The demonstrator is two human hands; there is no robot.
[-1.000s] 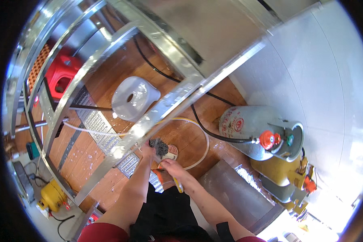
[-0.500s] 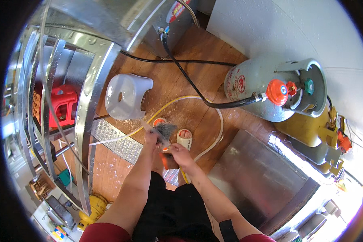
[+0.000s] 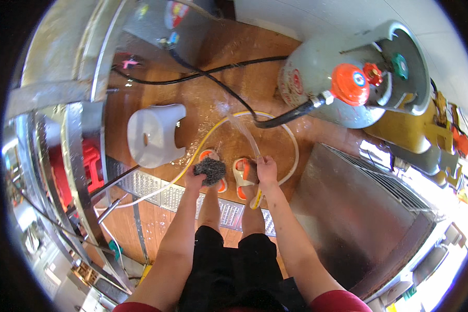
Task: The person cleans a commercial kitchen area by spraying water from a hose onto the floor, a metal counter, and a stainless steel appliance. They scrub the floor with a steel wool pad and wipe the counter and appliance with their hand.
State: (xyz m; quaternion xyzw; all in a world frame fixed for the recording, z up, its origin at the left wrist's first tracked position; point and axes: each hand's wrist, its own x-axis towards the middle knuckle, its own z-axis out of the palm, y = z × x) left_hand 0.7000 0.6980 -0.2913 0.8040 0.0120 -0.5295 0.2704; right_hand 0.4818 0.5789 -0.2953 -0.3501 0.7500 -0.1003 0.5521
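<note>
In my left hand (image 3: 193, 181) is a dark grey mesh scouring pad (image 3: 210, 171), held by its left edge above my left sandal. My right hand (image 3: 267, 170) is closed round the end of a white and yellow hose (image 3: 294, 151). A clear stream of water (image 3: 247, 134) runs forward from that hand and splashes on the wet brown floor (image 3: 213, 122). The hose lies in a loop on the floor around my feet, and part of it near my right hand is hidden. My hands are apart, one over each foot.
A white plastic stool (image 3: 151, 136) stands at the left, by a metal rack (image 3: 73, 156) with a red stool (image 3: 91, 166). A grey gas cylinder (image 3: 317, 78) with a black hose (image 3: 213, 86) stands at the right. Nearer are a steel cabinet (image 3: 364, 218) and a perforated drain cover (image 3: 174, 197).
My hands have moved apart. My right hand has gone rightward and forward, and its water stream now lands on the floor ahead. The view has shifted.
</note>
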